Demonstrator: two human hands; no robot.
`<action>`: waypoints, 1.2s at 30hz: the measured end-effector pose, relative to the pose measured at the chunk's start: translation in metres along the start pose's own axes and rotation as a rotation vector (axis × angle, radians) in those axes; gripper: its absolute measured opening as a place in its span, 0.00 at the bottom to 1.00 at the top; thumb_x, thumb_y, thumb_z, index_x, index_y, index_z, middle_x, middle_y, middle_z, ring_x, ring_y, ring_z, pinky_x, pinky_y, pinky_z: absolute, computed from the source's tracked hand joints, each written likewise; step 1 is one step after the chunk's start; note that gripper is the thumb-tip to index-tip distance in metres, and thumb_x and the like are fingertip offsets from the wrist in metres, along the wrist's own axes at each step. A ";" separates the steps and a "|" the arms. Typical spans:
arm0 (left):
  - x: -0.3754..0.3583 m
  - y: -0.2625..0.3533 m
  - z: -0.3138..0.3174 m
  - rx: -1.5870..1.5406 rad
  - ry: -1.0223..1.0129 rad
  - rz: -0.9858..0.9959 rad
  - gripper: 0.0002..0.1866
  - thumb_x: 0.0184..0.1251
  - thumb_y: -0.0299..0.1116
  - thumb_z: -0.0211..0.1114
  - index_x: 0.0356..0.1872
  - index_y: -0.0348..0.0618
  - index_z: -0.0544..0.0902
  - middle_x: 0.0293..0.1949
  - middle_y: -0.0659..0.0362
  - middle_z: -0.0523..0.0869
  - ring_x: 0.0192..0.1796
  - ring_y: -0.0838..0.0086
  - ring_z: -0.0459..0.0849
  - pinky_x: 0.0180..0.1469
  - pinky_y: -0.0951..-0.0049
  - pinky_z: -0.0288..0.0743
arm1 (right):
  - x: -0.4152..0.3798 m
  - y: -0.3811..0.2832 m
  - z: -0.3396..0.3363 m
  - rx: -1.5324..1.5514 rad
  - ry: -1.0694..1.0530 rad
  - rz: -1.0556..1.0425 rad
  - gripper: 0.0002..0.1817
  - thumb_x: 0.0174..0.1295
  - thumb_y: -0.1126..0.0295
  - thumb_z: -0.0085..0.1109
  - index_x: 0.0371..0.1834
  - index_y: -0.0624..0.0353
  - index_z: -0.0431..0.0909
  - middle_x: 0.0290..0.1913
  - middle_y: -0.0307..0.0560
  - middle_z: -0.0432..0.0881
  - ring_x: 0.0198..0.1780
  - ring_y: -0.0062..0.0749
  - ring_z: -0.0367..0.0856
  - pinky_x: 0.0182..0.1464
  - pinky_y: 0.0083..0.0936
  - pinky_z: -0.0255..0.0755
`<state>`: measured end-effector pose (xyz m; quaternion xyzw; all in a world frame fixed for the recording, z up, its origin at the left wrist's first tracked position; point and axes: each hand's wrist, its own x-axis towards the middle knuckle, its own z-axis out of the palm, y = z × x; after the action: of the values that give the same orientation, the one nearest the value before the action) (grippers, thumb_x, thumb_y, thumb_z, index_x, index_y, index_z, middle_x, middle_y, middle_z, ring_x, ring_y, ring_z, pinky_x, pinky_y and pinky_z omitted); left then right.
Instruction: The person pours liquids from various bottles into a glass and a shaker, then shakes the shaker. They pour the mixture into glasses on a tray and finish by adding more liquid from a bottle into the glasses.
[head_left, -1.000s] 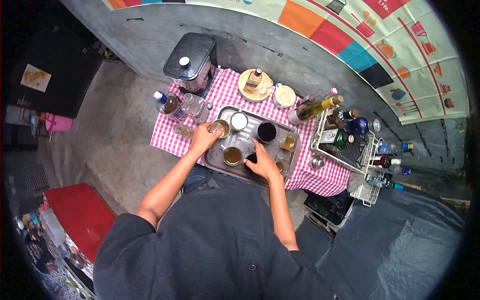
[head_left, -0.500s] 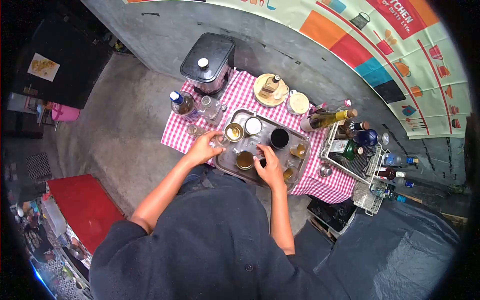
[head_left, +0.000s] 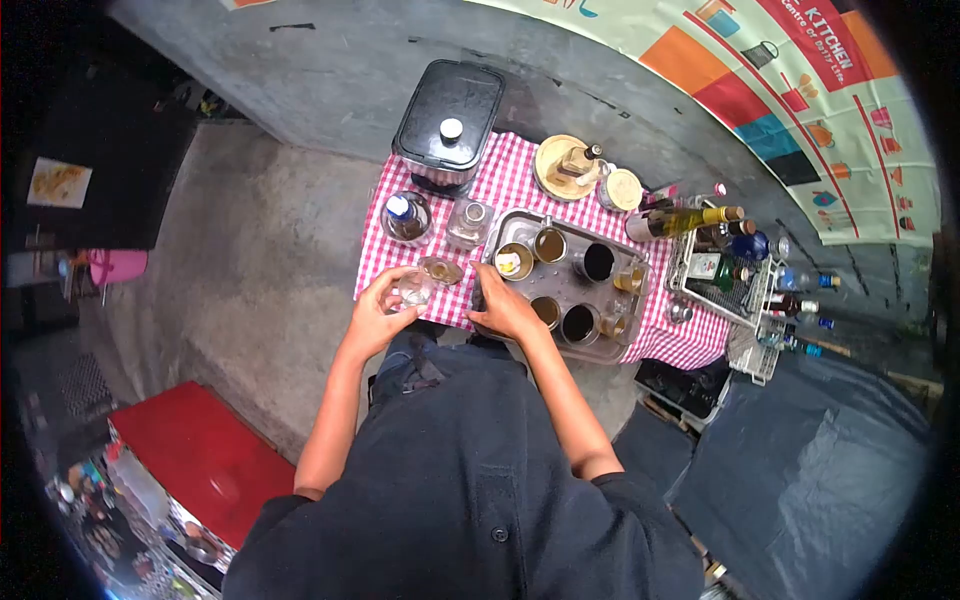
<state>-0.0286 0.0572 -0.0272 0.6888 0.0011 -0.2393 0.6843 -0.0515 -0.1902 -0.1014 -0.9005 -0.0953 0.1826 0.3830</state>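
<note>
My left hand (head_left: 376, 318) is closed around a clear drinking glass (head_left: 413, 290), held low at the front-left edge of the table. Beside it, on the checked cloth, sits another small clear glass (head_left: 441, 270). Over the left rim of a metal tray (head_left: 487, 318) is my right hand (head_left: 505, 308), fingers and thumb apart, nothing visible between them. The tray carries several cups: a cup with something yellow and white inside (head_left: 513, 263), a brownish cup (head_left: 550, 244), and a dark-filled cup (head_left: 595, 263). Small glasses with amber contents (head_left: 629, 280) stand at its right side.
A black-lidded container (head_left: 450, 115) stands at the back left, with a blue-labelled bottle (head_left: 405, 217) and a square glass jar (head_left: 468, 222) before it. A wooden plate (head_left: 556, 180) lies at the back. A white rack (head_left: 690, 285) with bottles is on the right.
My left hand has moved away from the tray with the clear glass. My right hand has gone from above the tray's middle to its left edge. The whole view has shifted.
</note>
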 end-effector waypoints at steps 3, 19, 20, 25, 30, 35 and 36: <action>0.004 -0.007 -0.023 -0.075 -0.017 -0.038 0.30 0.53 0.17 0.70 0.60 0.37 0.74 0.54 0.57 0.79 0.56 0.74 0.79 0.58 0.71 0.76 | 0.015 0.001 0.014 0.021 0.021 0.053 0.49 0.49 0.66 0.74 0.72 0.65 0.54 0.69 0.64 0.64 0.68 0.56 0.67 0.66 0.39 0.68; 0.027 -0.007 -0.093 0.134 -0.182 0.098 0.27 0.53 0.20 0.72 0.58 0.39 0.77 0.55 0.58 0.78 0.56 0.73 0.80 0.58 0.71 0.76 | 0.044 0.003 0.055 0.216 0.205 0.194 0.39 0.46 0.71 0.71 0.67 0.56 0.68 0.60 0.54 0.79 0.60 0.48 0.78 0.62 0.36 0.73; 0.028 -0.005 -0.096 0.148 -0.190 0.100 0.27 0.53 0.21 0.72 0.57 0.38 0.77 0.56 0.57 0.78 0.56 0.73 0.80 0.58 0.70 0.76 | 0.045 0.006 0.059 0.227 0.215 0.203 0.39 0.46 0.71 0.71 0.66 0.56 0.68 0.60 0.54 0.79 0.60 0.48 0.78 0.62 0.36 0.73; 0.027 0.005 -0.102 0.207 -0.168 0.130 0.26 0.54 0.21 0.71 0.56 0.37 0.77 0.53 0.57 0.78 0.55 0.72 0.81 0.58 0.69 0.76 | 0.048 0.015 0.072 0.199 0.274 0.229 0.38 0.45 0.72 0.71 0.65 0.57 0.69 0.59 0.53 0.80 0.60 0.44 0.79 0.62 0.35 0.73; 0.029 0.006 -0.106 0.239 -0.182 0.167 0.26 0.54 0.22 0.71 0.57 0.38 0.77 0.54 0.57 0.78 0.56 0.71 0.80 0.58 0.69 0.77 | 0.060 0.035 0.090 0.421 0.275 0.227 0.43 0.42 0.74 0.73 0.68 0.61 0.66 0.63 0.51 0.78 0.63 0.33 0.77 0.65 0.30 0.72; 0.033 0.007 -0.107 0.164 -0.202 0.142 0.26 0.55 0.21 0.72 0.58 0.37 0.77 0.53 0.58 0.80 0.55 0.72 0.80 0.58 0.70 0.77 | 0.071 0.059 0.100 0.439 0.342 0.094 0.43 0.43 0.66 0.77 0.66 0.60 0.69 0.57 0.53 0.82 0.58 0.37 0.81 0.61 0.32 0.75; 0.033 0.006 -0.107 0.163 -0.201 0.143 0.26 0.55 0.21 0.72 0.58 0.37 0.77 0.53 0.58 0.80 0.55 0.72 0.80 0.58 0.70 0.77 | 0.070 0.053 0.094 0.393 0.266 0.150 0.42 0.43 0.68 0.75 0.66 0.61 0.69 0.58 0.51 0.82 0.59 0.35 0.81 0.61 0.31 0.74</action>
<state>0.0381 0.1471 -0.0378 0.7129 -0.1360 -0.2569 0.6382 -0.0234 -0.1431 -0.2181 -0.8293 0.0607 0.1053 0.5454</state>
